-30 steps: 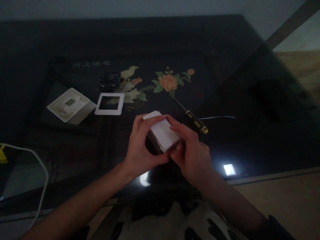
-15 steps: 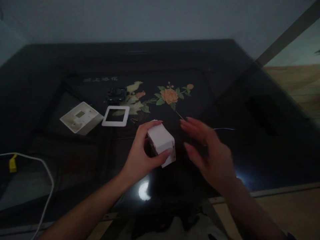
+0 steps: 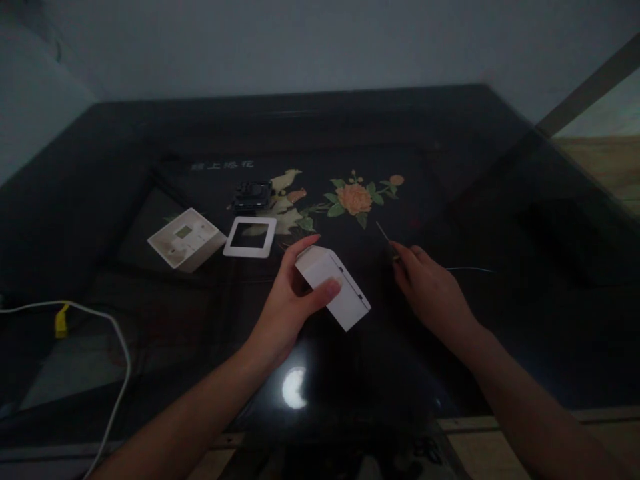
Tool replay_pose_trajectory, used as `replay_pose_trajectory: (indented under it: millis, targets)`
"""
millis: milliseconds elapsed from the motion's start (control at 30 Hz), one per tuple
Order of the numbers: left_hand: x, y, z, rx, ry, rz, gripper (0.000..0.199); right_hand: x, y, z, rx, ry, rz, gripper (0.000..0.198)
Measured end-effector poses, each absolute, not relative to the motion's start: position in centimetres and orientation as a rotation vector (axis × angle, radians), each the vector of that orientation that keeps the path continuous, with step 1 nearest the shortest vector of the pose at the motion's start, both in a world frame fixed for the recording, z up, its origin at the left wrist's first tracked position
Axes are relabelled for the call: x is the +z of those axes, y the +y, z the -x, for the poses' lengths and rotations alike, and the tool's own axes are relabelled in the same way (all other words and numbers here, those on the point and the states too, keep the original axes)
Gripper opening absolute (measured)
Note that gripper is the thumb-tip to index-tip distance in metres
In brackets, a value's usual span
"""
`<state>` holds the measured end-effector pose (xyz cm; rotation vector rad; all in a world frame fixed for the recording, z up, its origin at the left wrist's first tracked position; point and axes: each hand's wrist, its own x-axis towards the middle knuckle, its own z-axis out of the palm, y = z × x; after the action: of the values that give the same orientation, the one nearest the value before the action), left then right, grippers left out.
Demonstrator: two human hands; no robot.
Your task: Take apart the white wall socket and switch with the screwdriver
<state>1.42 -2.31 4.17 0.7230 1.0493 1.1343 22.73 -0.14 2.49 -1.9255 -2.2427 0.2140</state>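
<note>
Box (image 3: 350, 311), white and tilted, is in the grip of the left hand (image 3: 283, 310), pinched between thumb and fingers, towards the table's (image 3: 365, 380) near edge. The right hand (image 3: 435, 287) is wrapped round a screwdriver (image 3: 383, 232), its tip towards the far edge. A white frame (image 3: 247, 253) and open case (image 3: 203, 252) lie nearer the left edge.

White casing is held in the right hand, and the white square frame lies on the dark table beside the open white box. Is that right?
Wrong hand: the head view shows the white casing held in the left hand. The white square frame does lie on the dark table beside the open white box.
</note>
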Motion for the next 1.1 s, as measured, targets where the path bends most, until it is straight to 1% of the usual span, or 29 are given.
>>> replay_pose_trajectory:
  millis: [67, 167, 200, 233, 300, 367, 467, 633, 767, 933, 1100]
  targets:
    - [4.1, -2.3, -1.3, 1.158, 1.057, -0.752, 0.069, 3.7, -1.1, -22.4, 0.367, -2.128, 1.824, 0.035]
    - [3.9, -2.3, -1.2, 1.217, 1.085, -0.847, 0.07, 5.5, -3.7, -21.1, 0.98, -1.675, 1.507, 0.025]
    - [3.9, -2.2, -1.1, 1.237, 1.101, -0.88, 0.071, 5.9, -4.7, -20.4, 1.104, -1.567, 1.439, 0.02]
    - [3.9, -2.1, -1.0, 1.253, 1.118, -0.911, 0.073, 6.0, -5.8, -19.7, 1.159, -1.466, 1.397, 0.017]
    - [3.9, -2.0, -1.0, 1.271, 1.161, -0.97, 0.075, 5.7, -7.7, -18.5, 1.266, -1.384, 1.349, 0.019]
    - [3.8, -2.0, -1.0, 1.271, 1.199, -1.031, 0.075, 4.8, -9.0, -17.5, 1.242, -1.428, 1.332, 0.029]
    - [3.7, -2.1, -1.2, 1.26, 1.243, -1.102, 0.074, 3.4, -9.8, -16.7, 1.084, -1.536, 1.307, 0.044]
    - [3.6, -2.5, -1.3, 1.204, 1.27, -1.155, 0.076, 2.5, -9.8, -16.5, 0.956, -1.621, 1.296, 0.059]
    - [3.6, -2.7, -1.6, 1.221, 1.288, -1.116, 0.08, 2.3, -10.0, -16.6, 0.933, -1.639, 1.299, 0.064]
    - [3.5, -2.9, -2.1, 1.242, 1.321, -1.109, 0.089, 1.8, -10.4, -16.6, 0.837, -1.706, 1.312, 0.066]
    - [3.7, -3.7, -2.7, 1.252, 1.348, -1.119, 0.093, 1.6, -10.7, -16.4, 0.863, -1.722, 1.27, 0.068]
